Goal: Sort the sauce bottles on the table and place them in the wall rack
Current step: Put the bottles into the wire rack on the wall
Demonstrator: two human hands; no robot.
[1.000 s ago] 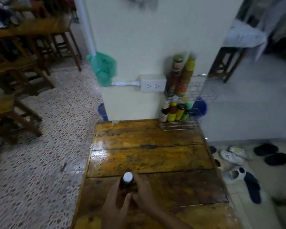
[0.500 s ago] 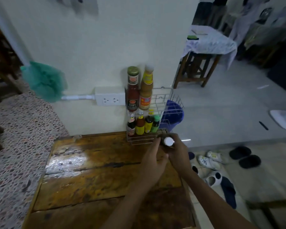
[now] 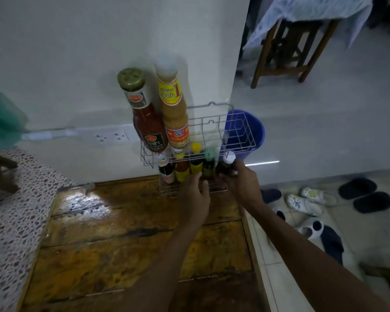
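A white wire wall rack hangs on the pillar above the wooden table. Its upper tier holds a tall red sauce bottle and a tall tan sauce bottle. Several small bottles stand in a row on the lower tier. My right hand grips a small dark bottle with a white cap at the right end of that row. My left hand reaches to the lower tier's front, fingers by the small bottles; I cannot tell whether it grips the wire.
A blue bucket stands on the floor behind the rack. A white socket strip runs along the wall to the left. Several shoes and slippers lie on the floor right of the table. A cloth-covered wooden table stands far right.
Both hands carried the white-capped bottle from the table's near edge up to the rack; it now stands at the right end of the lower row. The view moved closer to the wall.
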